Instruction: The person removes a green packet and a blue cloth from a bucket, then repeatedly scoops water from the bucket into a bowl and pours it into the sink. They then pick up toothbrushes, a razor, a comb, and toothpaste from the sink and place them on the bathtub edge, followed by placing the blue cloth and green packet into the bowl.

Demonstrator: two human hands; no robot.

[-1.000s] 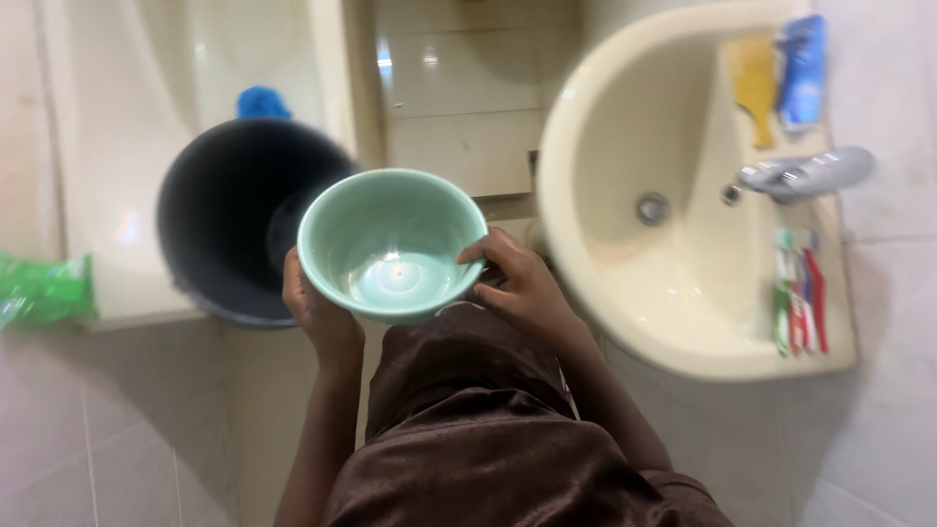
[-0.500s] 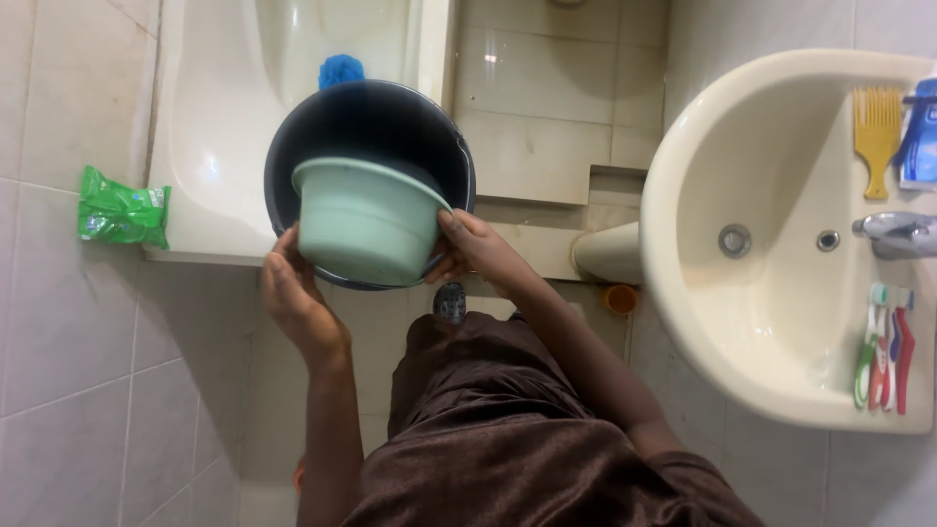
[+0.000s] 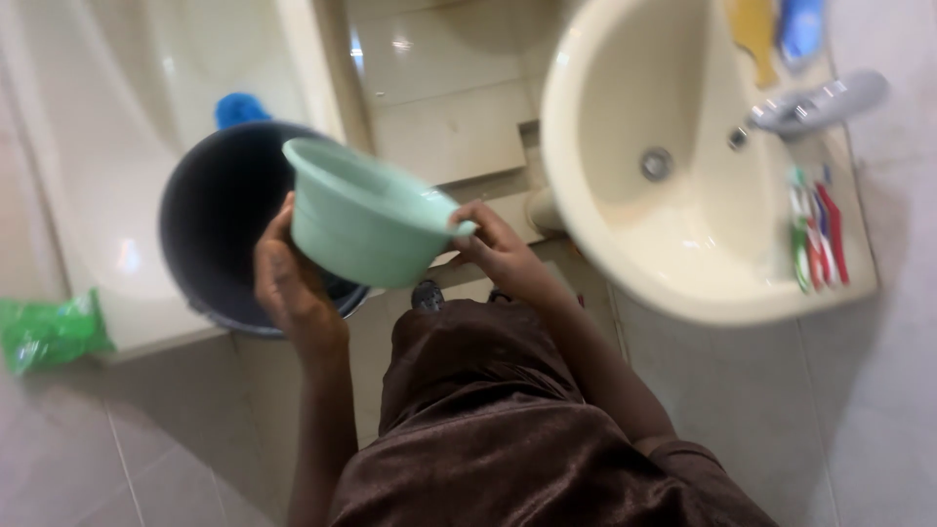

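Both hands gripping tilted mint-green basin [image 3: 366, 224] over dark bucket [image 3: 229, 229].

Nearest: brown velvet garment [image 3: 488, 429]. Left hand [image 3: 293, 288] clasped on basin's underside wall, right hand [image 3: 498, 249] pinching its rim. Basin tipped away, mouth toward bucket; likely light, stiff plastic, probably slick if wet, best held at rim on both sides. Beyond: cream sink [image 3: 683, 283], toothbrushes [image 3: 818, 239], tap [image 3: 815, 102], green packet [image 3: 49, 332], tub ledge [image 3: 107, 195]. Versus half a second ago: basin tilted further, bucket shifted left in view.
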